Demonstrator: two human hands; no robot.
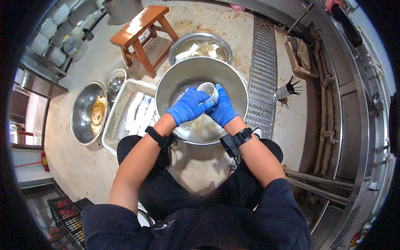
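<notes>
Gripping a white cup (208,90) over the steel basin's rim (166,79), left hand (188,106), right hand (222,107), white rack (118,109) touching the basin's left edge

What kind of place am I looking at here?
Likely a commercial kitchen's dishwashing area: gloved hands wash a white cup over a large steel basin on the floor, beside a floor drain grate.

Bright, even overhead light; soft glare on the steel basin (233,79); sharp centre, fisheye bending and black vignette at edges.
</notes>
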